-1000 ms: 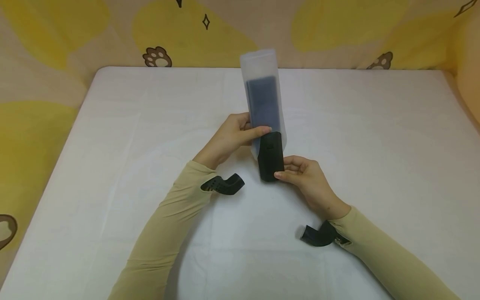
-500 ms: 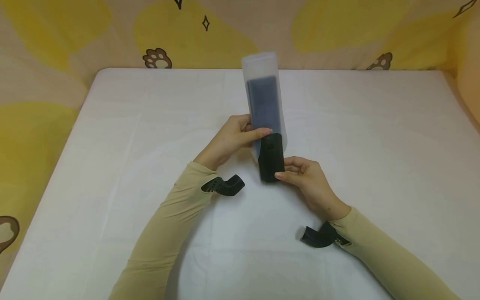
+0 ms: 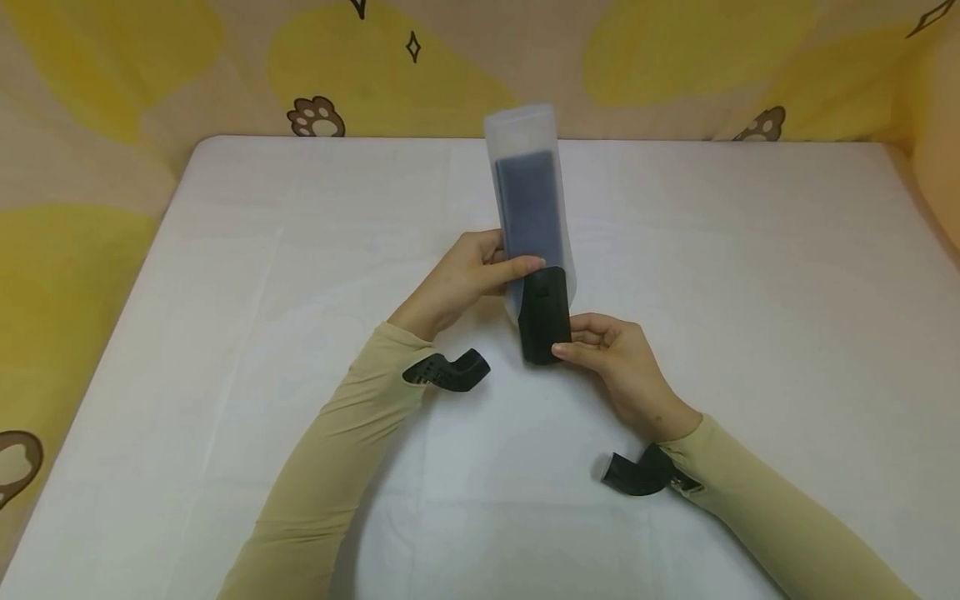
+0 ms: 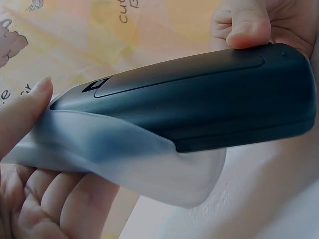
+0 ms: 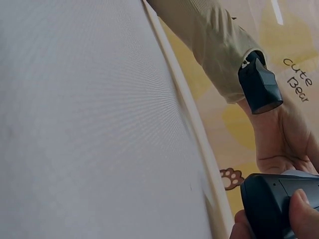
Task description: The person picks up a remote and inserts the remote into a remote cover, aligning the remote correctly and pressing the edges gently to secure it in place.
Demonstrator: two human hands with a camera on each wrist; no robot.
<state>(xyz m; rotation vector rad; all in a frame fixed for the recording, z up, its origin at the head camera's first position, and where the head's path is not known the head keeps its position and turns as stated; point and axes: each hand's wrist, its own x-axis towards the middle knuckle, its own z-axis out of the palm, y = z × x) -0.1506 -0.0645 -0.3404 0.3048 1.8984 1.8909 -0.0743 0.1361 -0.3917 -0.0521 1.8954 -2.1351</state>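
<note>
Nearest, two forearms in tan sleeves [image 3: 322, 467] reach in over the white counter [image 3: 225, 350], each with one black wrist mount [image 3: 450, 371] showing through an opening by the cuff. Of the two hands, the right hand [image 3: 626, 371] is the nearer, pinching the end of one black device [image 3: 545, 325] between its thumb and curled fingers. That near end sticks out of the only container in view, a long translucent cover [image 3: 521, 127]; the rest of the device lies inside, showing grey-blue through the cloudy wall and stopping short of the cover's far end. The left hand [image 3: 468, 271] grips the cover at its mouth, thumb across the top and fingers underneath, so device and cover are held up together, slanting away over the middle of the counter. A panel line and one small square mark [image 4: 94, 84] show on the device's face, the mark close to the cover's curved lip. Beyond the counter's far edge hangs a peach and yellow cloth [image 3: 420, 87], with two brown paw prints [image 3: 317, 117] along that edge and one four-pointed star [image 3: 413, 47] higher up; the right wrist view shows the lettering "cute Bear" [image 5: 296, 79] on it.
</note>
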